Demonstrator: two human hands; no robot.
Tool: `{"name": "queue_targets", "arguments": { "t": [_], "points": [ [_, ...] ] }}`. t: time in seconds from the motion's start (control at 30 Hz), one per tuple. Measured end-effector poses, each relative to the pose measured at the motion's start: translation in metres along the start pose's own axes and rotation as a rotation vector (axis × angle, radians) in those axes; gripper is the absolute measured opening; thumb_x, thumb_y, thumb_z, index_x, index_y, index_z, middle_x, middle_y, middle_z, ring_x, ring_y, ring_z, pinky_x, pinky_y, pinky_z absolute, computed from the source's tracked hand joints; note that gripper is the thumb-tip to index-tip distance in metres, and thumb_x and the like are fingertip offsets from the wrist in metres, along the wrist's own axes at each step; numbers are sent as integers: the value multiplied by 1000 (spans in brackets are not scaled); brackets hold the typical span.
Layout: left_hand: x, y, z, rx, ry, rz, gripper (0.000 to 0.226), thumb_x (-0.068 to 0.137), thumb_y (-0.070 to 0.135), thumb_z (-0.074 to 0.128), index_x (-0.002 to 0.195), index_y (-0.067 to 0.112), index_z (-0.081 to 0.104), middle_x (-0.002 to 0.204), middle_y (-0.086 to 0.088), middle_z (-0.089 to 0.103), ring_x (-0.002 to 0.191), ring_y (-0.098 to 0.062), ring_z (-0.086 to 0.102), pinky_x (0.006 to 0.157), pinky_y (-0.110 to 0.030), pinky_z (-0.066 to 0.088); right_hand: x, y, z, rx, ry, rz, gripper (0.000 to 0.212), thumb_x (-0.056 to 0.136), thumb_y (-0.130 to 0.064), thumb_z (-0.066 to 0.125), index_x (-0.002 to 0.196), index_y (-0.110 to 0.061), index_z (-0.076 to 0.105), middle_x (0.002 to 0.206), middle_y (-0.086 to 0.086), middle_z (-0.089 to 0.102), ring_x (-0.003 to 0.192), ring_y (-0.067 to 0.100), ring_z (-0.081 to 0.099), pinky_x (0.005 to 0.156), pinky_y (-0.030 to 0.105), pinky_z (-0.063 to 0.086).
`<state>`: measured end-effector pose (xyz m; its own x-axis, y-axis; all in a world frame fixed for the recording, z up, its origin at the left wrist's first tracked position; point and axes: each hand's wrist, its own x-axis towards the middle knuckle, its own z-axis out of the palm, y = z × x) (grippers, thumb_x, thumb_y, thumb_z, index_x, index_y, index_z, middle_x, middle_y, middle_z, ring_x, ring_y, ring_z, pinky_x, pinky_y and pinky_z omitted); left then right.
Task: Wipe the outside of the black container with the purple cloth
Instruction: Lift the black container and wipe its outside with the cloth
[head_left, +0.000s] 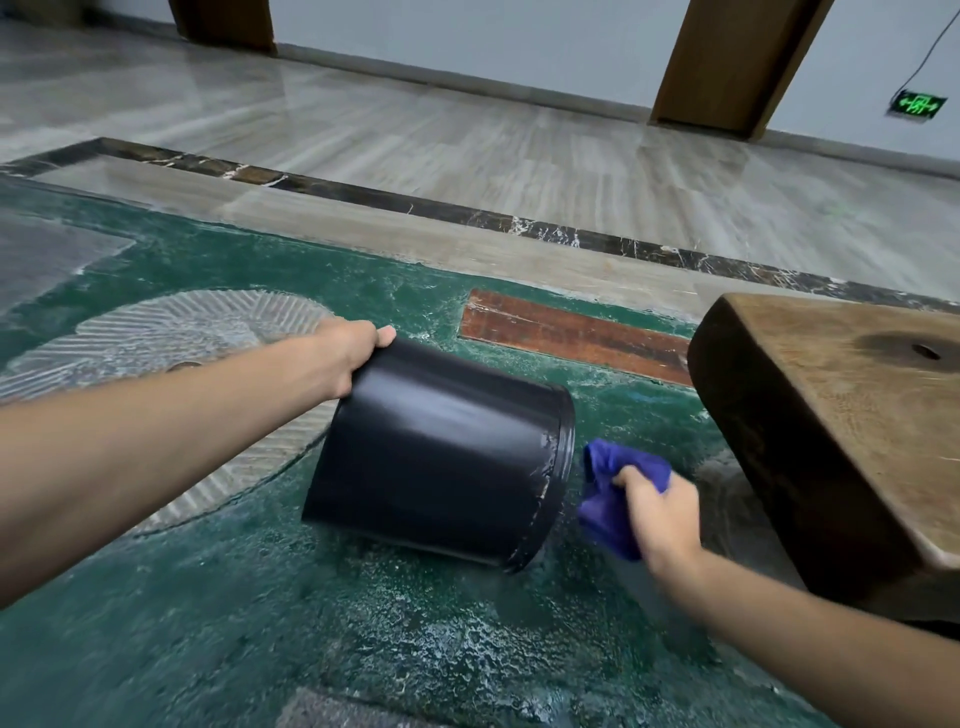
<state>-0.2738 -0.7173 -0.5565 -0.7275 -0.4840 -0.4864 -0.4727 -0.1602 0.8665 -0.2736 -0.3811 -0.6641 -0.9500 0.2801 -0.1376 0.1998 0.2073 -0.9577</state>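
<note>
The black container (441, 452), a round bucket, is tipped on its side over the green carpet, its base toward the left and its rimmed end toward the right. My left hand (345, 358) grips the upper left edge at the base and holds it tilted. My right hand (657, 512) is closed on the bunched purple cloth (610, 493), just right of the container's rim, a small gap apart from it. Scuffed pale marks show near the rim.
A heavy dark wooden block table (831, 441) stands close on the right, just behind my right hand. The green patterned carpet (260, 597) covers the floor below. Beyond it lies glossy tile with a dark marble strip (467, 213), and wooden door frames at the wall.
</note>
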Motion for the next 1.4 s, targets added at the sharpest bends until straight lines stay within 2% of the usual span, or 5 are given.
{"name": "queue_targets", "arguments": {
  "t": [0.33,0.43,0.67,1.13,1.4],
  "points": [
    [-3,-10,-43,534,-419,171,81,90,3,53,151,48,23,101,17,52,97,-4,55,80,-32,50,15,-28,22,116,-230,222,41,65,-30,95,96,-13,75,78,1,80,67,19,77,57,29,61],
    [-1,-13,-57,533,-450,182,84,95,5,56,153,52,17,139,22,40,115,-1,54,78,-29,55,15,-30,31,115,-207,220,39,67,-27,95,96,-12,74,79,4,79,64,19,77,55,28,60],
    [8,-34,-60,457,-406,242,46,93,1,62,136,16,55,120,0,74,117,-20,68,110,-48,44,40,-43,43,90,-161,260,39,70,-26,93,93,-11,66,82,6,72,61,19,68,40,20,49],
    [5,-47,-17,225,-314,272,24,98,-1,52,112,14,64,106,-8,78,89,-17,75,82,-33,60,22,-25,61,-573,-434,-504,54,96,-34,69,146,-38,51,157,-4,45,146,29,39,123,36,26],
    [11,-39,-19,171,-208,158,22,97,0,55,112,14,65,101,-9,72,66,-10,69,53,-19,55,4,22,40,-481,-650,-603,65,89,14,57,143,-23,58,150,-13,38,148,10,30,121,15,8]
  ]
}}
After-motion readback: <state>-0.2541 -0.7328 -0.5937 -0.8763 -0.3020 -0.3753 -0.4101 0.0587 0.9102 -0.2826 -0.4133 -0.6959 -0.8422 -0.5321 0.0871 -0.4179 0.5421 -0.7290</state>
